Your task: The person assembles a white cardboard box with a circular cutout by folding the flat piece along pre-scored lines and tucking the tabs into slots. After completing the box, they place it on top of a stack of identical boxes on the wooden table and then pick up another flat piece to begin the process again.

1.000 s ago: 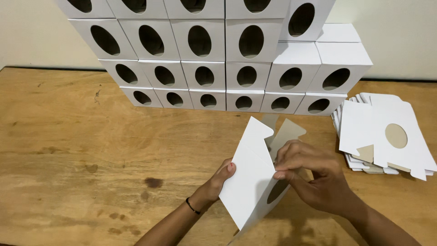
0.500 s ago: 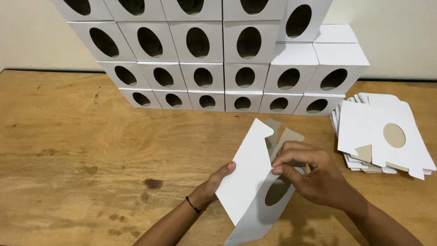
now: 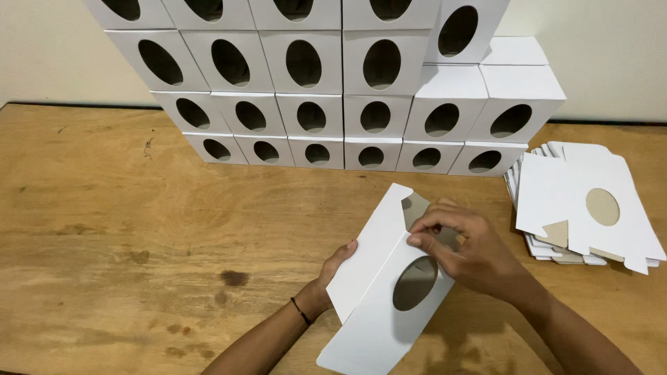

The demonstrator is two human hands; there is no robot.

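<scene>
A half-folded white cardboard box (image 3: 379,292) with an oval cutout in its front panel was held above the wooden table (image 3: 125,243), in front of the stacked wall of finished boxes and tilted so that its lower end pointed toward the person. The oval opening showed the brown inner side of the card. At the box's upper end a brown flap stood partly open beside a notched white edge.

The left hand (image 3: 332,274) gripped the box from behind its left panel; only the thumb and the heel of the hand showed, the fingers being hidden by the card, so the hold was closed on the box. A thin dark band sat on that wrist. The right hand (image 3: 462,246) lay over the box's upper right side, its fingertips (image 3: 415,239) pinched on the edge of the front panel just above the oval cutout, curled and shut on the card.

Behind the box, against the pale wall, stood the stack of assembled white boxes (image 3: 347,90), each with an oval window facing forward, set in rows several high. To the right of the held box, well apart from it, lay a pile of flat unfolded box blanks (image 3: 583,208), the top one showing a brown oval and small brown tabs.
</scene>
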